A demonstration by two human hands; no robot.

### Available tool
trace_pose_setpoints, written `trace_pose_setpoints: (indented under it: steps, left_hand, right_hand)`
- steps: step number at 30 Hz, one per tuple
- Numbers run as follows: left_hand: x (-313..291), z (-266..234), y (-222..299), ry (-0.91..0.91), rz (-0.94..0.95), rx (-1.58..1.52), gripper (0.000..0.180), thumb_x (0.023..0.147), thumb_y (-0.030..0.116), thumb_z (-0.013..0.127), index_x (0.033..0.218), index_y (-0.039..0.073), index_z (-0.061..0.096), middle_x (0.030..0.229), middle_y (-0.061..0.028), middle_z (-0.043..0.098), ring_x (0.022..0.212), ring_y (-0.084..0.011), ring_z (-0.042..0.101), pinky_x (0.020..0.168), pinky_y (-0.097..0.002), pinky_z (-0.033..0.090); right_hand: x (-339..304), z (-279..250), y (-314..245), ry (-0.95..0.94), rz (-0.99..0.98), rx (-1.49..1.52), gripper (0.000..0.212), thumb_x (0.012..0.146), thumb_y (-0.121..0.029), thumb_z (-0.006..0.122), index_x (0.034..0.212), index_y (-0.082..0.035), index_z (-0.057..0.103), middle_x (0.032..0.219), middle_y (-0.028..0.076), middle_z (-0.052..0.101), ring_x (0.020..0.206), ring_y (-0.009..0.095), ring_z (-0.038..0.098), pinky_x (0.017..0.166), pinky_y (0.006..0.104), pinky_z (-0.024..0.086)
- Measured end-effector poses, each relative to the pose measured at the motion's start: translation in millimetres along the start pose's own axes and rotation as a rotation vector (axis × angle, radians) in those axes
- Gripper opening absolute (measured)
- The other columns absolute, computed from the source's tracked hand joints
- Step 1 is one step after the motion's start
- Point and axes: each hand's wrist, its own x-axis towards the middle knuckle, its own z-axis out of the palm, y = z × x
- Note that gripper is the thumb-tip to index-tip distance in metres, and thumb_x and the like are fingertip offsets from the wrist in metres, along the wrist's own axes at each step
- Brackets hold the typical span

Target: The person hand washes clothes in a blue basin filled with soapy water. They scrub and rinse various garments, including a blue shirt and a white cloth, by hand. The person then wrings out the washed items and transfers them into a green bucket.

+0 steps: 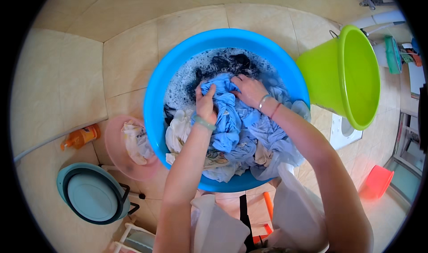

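A large blue basin (154, 112) in front of me holds sudsy water (180, 85) and a heap of wet laundry. Both my hands are on a light-blue garment (226, 117) bunched near the middle. My left hand (205, 103) is closed round its left side, the thumb on top. From the right, my right hand (251, 91) grips its upper edge, with the fingertips partly hidden in folds. Dark clothes (229, 62) float in the foam at the far side. White cloth (179, 132) lies left of the blue garment, and pale blue pieces (272, 130) lie to its right.
A lime-green bucket (321, 70) leans by the basin's right rim. On the left stand a pink basin (117, 141) with white cloth in it, an orange bottle (82, 137) and a grey-green basin (67, 181). A red tub (378, 181) sits at the right, beyond a white floor fixture (339, 137).
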Motion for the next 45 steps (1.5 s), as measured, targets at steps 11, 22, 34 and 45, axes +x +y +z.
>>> trace_pose_setpoints:
  steps: [11, 22, 34, 45]
  left_hand:
    - [-2, 7, 17, -0.016, -0.127, -0.035, 0.06, 0.077, 0.008, 0.076, 0.129, 0.008, 0.045, 0.12, -0.0105, 0.056, 0.098, -0.0232, 0.059, 0.083, -0.0381, 0.049]
    - [-51, 32, 40, -0.471, -0.418, -0.485, 0.036, 0.096, 0.048, 0.051, 0.083, 0.015, 0.052, 0.078, -0.0035, 0.054, 0.071, -0.0172, 0.05, 0.058, -0.032, 0.042]
    - [-86, 47, 14, 0.121, -0.286, -0.169, 0.02, 0.093, 0.026, 0.052, 0.094, 0.009, 0.063, 0.086, 0.0018, 0.064, 0.076, -0.0114, 0.061, 0.068, -0.0255, 0.049]
    - [-71, 31, -5, 0.117, -0.267, -0.365, 0.022, 0.09, 0.029, 0.057, 0.085, 0.009, 0.064, 0.074, 0.0003, 0.059, 0.064, -0.0114, 0.056, 0.061, -0.0272, 0.045]
  right_hand:
    - [-21, -17, -60, 0.332, -0.277, 0.231, 0.017, 0.076, -0.016, 0.067, 0.091, -0.01, 0.063, 0.089, 0.011, 0.056, 0.079, 0.028, 0.061, 0.065, 0.0426, 0.052]
    - [-49, -51, -140, 0.562, -0.488, 0.248, 0.015, 0.071, -0.02, 0.07, 0.067, -0.011, 0.059, 0.071, 0.002, 0.051, 0.058, 0.019, 0.056, 0.046, 0.034, 0.046]
    - [-21, -39, -78, 0.527, 0.015, -0.002, 0.019, 0.086, -0.02, 0.06, 0.073, -0.007, 0.06, 0.076, 0.012, 0.058, 0.059, 0.035, 0.06, 0.05, 0.0442, 0.048]
    - [-9, -35, -93, 0.422, -0.05, -0.012, 0.02, 0.089, -0.021, 0.056, 0.076, -0.007, 0.063, 0.071, 0.018, 0.062, 0.062, 0.037, 0.062, 0.053, 0.0451, 0.05]
